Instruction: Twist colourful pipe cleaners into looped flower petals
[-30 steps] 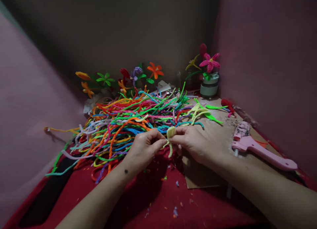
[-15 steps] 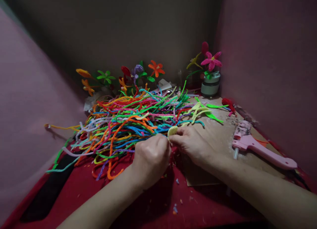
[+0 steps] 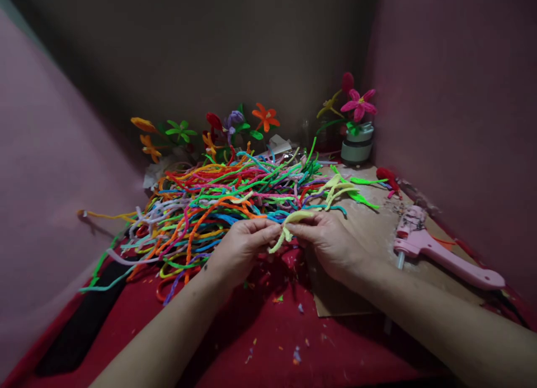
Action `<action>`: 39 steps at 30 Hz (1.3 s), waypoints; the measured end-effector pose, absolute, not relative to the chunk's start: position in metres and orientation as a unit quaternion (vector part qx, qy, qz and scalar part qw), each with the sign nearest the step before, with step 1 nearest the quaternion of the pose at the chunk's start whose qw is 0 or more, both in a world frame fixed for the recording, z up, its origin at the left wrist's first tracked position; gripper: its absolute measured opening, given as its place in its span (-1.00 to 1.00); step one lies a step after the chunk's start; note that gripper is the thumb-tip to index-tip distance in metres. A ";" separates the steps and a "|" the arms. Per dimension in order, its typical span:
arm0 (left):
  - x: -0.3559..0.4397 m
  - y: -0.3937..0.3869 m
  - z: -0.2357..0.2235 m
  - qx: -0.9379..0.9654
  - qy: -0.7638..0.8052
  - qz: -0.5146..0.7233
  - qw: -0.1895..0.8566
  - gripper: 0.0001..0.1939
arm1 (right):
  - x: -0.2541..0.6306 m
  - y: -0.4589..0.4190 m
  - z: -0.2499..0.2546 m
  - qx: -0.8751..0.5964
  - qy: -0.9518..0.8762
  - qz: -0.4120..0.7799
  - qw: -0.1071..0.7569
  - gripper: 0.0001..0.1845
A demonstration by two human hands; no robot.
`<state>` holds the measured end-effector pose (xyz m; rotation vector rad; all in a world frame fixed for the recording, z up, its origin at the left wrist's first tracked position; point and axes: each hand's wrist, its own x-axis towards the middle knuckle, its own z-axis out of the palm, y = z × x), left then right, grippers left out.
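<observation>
A pale yellow pipe cleaner, bent into a leaf-like loop with short tails hanging below, spans the gap between my hands. My right hand pinches the loop from the right with thumb and forefinger. From the left, my left hand has thumb and forefinger pressed together at the base of the loop, where the tails cross. Just behind the hands lies a large heap of many-coloured pipe cleaners. More pale yellow bent pieces rest at the heap's right end.
A pink glue gun lies at the right on a brown board. Finished fuzzy flowers stand along the back, and a pale green pot holds more. Scraps dot the red cloth; a black strip lies left.
My left hand rolled over into a fist-like turn and then back to a pinch. The yellow loop has tipped from upright to leaning right, and its tails now point down-left.
</observation>
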<state>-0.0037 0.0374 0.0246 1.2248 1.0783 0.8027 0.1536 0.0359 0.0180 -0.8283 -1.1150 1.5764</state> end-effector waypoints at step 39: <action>-0.005 0.040 0.012 0.408 0.311 0.271 0.815 -0.79 | 0.162 0.034 0.018 -0.243 -0.522 0.656 0.488 -0.92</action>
